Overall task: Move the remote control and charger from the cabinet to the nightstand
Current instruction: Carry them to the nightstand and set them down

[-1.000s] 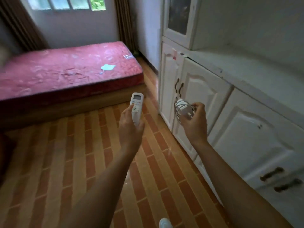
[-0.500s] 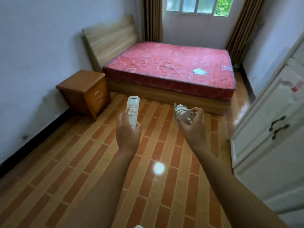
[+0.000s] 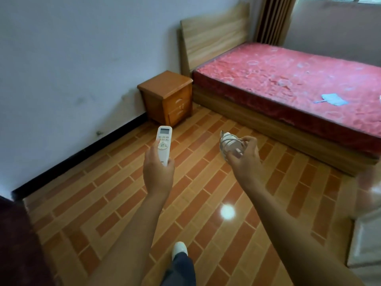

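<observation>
My left hand (image 3: pixel 158 172) grips a white remote control (image 3: pixel 163 143) upright, its small screen at the top. My right hand (image 3: pixel 245 157) is closed on a white charger (image 3: pixel 228 142) with its cable coiled around it. Both are held out over the tiled floor. The wooden nightstand (image 3: pixel 167 96) stands ahead against the wall, left of the bed, well beyond both hands, and nothing lies on its top. A white cabinet (image 3: pixel 365 240) shows only as a corner at the right edge.
A bed with a red mattress (image 3: pixel 288 79) and wooden headboard (image 3: pixel 214 36) fills the upper right, with a pale fan-like item (image 3: pixel 332 99) lying on it. The brick-pattern tiled floor (image 3: pixel 115 195) stretches between me and the nightstand. A dark red object (image 3: pixel 18 244) sits at the lower left. My foot (image 3: pixel 179 249) steps forward.
The view has swung left, away from the cabinet, and come nearer the nightstand. Both hands still hold the remote and charger at the same height.
</observation>
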A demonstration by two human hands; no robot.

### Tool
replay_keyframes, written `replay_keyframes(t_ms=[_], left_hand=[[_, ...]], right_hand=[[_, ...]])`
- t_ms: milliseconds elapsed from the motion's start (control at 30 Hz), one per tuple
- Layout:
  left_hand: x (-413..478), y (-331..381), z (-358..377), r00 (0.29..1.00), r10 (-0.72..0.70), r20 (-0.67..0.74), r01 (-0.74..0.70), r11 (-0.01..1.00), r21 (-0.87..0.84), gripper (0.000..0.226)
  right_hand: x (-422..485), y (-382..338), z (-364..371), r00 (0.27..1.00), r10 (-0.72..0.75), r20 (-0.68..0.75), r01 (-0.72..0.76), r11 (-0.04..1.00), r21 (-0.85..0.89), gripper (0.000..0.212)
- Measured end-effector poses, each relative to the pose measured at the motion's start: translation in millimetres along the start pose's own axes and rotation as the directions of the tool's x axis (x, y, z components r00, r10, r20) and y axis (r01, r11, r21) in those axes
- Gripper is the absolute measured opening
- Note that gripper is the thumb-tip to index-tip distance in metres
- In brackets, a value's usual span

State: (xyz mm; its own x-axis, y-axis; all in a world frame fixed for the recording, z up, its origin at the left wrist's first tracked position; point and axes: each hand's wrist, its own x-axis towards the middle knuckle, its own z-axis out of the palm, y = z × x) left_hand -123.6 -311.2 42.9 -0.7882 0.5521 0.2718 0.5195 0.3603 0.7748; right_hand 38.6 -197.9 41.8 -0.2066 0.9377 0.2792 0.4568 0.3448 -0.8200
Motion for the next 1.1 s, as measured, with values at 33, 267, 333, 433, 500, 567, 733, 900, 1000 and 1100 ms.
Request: replay_keyframes(t_ms=[33,267,333,433,500,567,733,900,1000,1100], left_hand=[[9.8,-3.9,4.5,1.0,-0.01,-0.002,0.01,1.0,0.002,0.058],[111.6,-24.7,44.6,0.999,-0.032,-0.012,0.032,0.999,0.004,0.056],[147.5,-28.5,55.9,1.0,-0.027,-0.002,0.027,1.0,-0.004,0.056],[198.5,-30.6,70.9,1.0,-0.027,0.012,0.028,0.999,-0.031,0.057],[227.8,-31.2,79.9,1.0,-0.03,0.009,0.03,0.999,-0.039,0.057],[253.0,-32.9,88.2,1.0,-0.02,0.008,0.02,0.998,-0.052,0.057],[312.6,-42.1,113.1,1.0,-0.015,0.002,0.015,0.999,-0.044,0.057],[378.9,-52.8,145.5,1.0,-0.018,-0.012,0.018,1.0,-0.005,0.057],[431.5,-54.6,173.8,0.999,-0.045,-0.006,0.045,0.999,0.002,0.057],[487.5,-50.7,203.5,0.997,-0.075,-0.001,0.075,0.997,0.022,0.057]], right_hand=[[9.1,0.7,8.0,1.0,0.005,0.009,-0.005,1.0,0.01,0.046],[94.5,-0.9,75.3,0.999,-0.014,0.046,0.013,1.0,0.028,0.047],[122.3,-4.8,92.9,0.999,0.0,0.035,-0.001,1.0,0.021,0.046],[160.9,-10.1,116.3,1.0,0.008,0.011,-0.008,1.0,0.013,0.046],[184.2,-12.4,131.2,1.0,0.015,0.012,-0.015,1.0,0.008,0.047],[206.0,-14.1,145.4,1.0,0.018,0.017,-0.018,1.0,0.0,0.048],[264.7,-13.7,180.9,0.999,0.011,0.039,-0.011,1.0,-0.018,0.048],[334.9,-5.3,225.7,0.997,0.014,0.076,-0.013,1.0,-0.016,0.048],[389.3,2.5,255.6,0.995,0.014,0.096,-0.014,1.0,-0.004,0.049],[449.1,3.1,284.1,0.991,0.017,0.134,-0.015,1.0,-0.016,0.048]])
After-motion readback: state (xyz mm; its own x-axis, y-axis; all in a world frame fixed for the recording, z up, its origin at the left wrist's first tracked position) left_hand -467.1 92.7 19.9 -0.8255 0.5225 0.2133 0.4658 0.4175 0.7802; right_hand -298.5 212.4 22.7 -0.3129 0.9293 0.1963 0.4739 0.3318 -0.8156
